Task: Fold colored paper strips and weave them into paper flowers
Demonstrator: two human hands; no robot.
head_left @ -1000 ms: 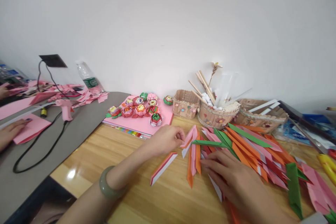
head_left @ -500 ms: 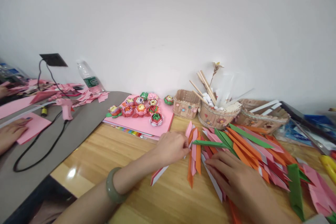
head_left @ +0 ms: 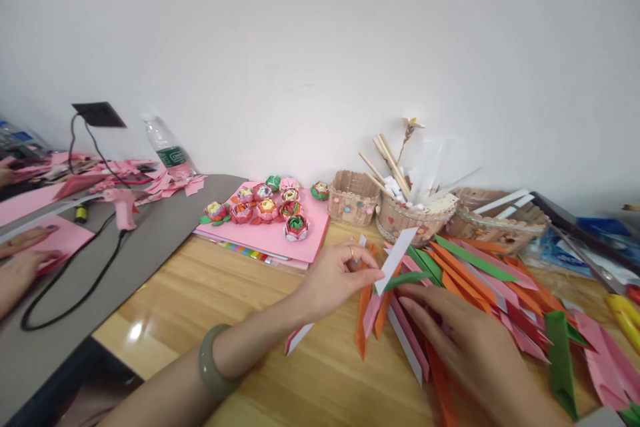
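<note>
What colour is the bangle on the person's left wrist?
The bangle is pale green, clearest in the head view.

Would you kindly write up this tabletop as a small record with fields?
Left hand: pinching a white strip
Right hand: fingertips by a green strip
Folded strips: heaped, mostly orange, pink, green
Paper flowers: mostly on a pink sheet
Baskets: three, near the wall
Glue gun: pink, on a grey surface
Bottle: leaning, green label

pale green bangle [head_left: 214,361], thin gold ring [head_left: 351,252]
</note>
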